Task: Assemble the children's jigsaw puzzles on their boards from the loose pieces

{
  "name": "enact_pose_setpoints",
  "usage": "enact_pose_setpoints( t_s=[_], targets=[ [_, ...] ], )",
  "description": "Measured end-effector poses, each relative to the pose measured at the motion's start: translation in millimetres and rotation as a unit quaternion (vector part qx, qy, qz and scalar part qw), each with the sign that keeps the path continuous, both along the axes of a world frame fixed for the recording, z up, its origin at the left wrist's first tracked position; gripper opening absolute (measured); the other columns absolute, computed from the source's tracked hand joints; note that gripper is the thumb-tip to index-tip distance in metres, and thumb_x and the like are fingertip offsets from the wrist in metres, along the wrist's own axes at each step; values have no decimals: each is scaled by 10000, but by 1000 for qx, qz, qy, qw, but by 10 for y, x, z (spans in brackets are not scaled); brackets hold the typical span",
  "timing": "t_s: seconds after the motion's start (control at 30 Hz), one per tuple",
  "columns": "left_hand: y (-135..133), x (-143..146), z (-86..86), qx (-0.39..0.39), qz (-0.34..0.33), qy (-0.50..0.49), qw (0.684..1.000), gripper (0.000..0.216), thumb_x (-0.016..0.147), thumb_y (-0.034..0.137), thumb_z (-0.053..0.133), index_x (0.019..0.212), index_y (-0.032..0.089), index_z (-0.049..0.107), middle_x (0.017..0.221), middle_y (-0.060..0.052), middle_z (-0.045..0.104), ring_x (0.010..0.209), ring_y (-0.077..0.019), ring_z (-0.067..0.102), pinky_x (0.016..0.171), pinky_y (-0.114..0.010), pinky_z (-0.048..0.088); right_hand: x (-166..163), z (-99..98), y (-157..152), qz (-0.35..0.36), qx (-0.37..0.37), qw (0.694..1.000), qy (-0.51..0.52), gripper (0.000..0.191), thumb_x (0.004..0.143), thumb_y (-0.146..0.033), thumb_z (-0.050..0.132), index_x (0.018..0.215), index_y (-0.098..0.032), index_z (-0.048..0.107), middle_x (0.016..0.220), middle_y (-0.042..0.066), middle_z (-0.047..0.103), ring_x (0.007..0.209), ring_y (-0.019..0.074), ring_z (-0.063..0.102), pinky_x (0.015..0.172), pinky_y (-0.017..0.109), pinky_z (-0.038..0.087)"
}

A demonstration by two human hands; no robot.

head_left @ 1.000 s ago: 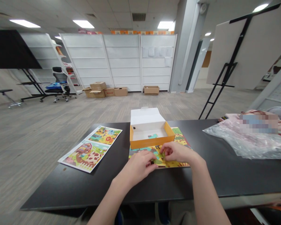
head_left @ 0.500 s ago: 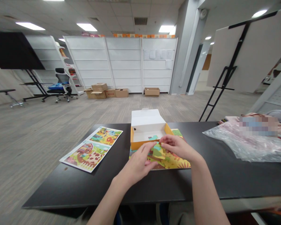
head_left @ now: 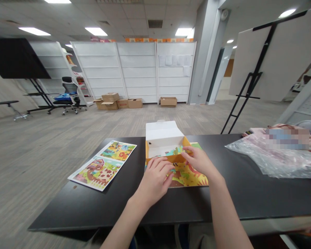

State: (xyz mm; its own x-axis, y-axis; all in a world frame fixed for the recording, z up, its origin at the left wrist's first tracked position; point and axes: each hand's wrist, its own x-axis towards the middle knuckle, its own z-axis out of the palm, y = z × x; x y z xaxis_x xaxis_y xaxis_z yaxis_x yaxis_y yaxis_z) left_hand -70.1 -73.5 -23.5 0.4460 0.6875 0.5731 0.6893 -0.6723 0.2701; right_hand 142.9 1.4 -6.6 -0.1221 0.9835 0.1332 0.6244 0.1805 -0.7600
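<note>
An open yellow box (head_left: 160, 159) with a white inside stands on the black table, its lid folded back. Green and teal puzzle pieces (head_left: 174, 151) lie inside it. Under and in front of the box is a colourful animal jigsaw puzzle (head_left: 186, 178), partly covered by my hands. My left hand (head_left: 157, 176) hovers low over the puzzle's left part, fingers curved and apart from the thumb, by the box's front wall. At the box's front right corner, my right hand (head_left: 198, 159) reaches over the rim beside the pieces, thumb and fingers apart.
Left on the table lies a picture sheet (head_left: 103, 164) with farm and animal scenes. A clear plastic bag (head_left: 272, 160) and folded cloth lie to the right. Beyond the table stand cardboard boxes (head_left: 110, 101), an office chair (head_left: 68, 97) and a whiteboard stand (head_left: 245, 100).
The green puzzle piece between my hands has gone from there, and more green shows inside the box. My right hand moved to the box rim; my left hand turned palm down over the puzzle.
</note>
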Motion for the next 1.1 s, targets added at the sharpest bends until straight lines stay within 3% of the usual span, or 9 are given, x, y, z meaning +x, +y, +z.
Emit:
enact_pose_setpoints(
  t_s=[0.1,0.2,0.27,0.37,0.57,0.8,1.1],
  targets=[
    [-60,138,-9,-29,-23,11,999,116,953,211,591,1064,225,626,1140,-37,695,1126,-218,605,1011,-409,465,61,69,-29,-20,80,997,-6,321,866,-345,592,1111,-160,688,1096,123,736,639,169,689,649,303,536],
    [-80,279,-69,-78,-35,56,995,181,917,303,673,1071,221,625,1168,-45,678,1095,-229,616,947,-387,506,117,160,-78,3,112,994,-3,240,883,-374,567,897,-179,705,924,81,752,661,167,667,644,277,518],
    [-72,367,-107,-99,-34,87,991,269,882,367,719,1078,210,623,1168,-56,671,1102,-251,610,940,-402,516,161,202,-116,38,78,996,20,286,898,-417,547,822,-179,686,787,61,733,642,167,650,596,257,501],
    [-37,472,-123,-109,-17,113,987,342,866,418,729,1099,195,615,1178,-72,664,1115,-275,602,942,-434,520,235,187,-146,74,-6,996,44,279,894,-416,558,817,-173,673,749,50,723,599,153,638,567,246,496],
    [13,547,-68,-121,2,141,983,325,914,410,670,1151,196,612,1182,-76,674,1108,-287,601,965,-452,512,349,1,-98,73,-162,984,-11,218,883,-284,589,690,-184,590,628,29,689,530,138,624,522,232,483],
    [2,524,-120,-129,-4,103,986,268,962,331,608,1196,201,592,1179,-78,684,1103,-280,608,972,-451,505,354,-10,-108,54,-161,985,-34,302,843,-352,683,607,-190,588,525,15,653,454,132,572,476,241,446],
    [-5,514,-140,-163,-23,38,986,410,877,263,725,1243,207,552,1233,-76,666,1159,-278,600,1002,-440,501,389,-97,-92,112,-180,977,4,258,759,-395,754,697,-156,679,553,4,626,466,110,509,438,218,373]
  ],
)
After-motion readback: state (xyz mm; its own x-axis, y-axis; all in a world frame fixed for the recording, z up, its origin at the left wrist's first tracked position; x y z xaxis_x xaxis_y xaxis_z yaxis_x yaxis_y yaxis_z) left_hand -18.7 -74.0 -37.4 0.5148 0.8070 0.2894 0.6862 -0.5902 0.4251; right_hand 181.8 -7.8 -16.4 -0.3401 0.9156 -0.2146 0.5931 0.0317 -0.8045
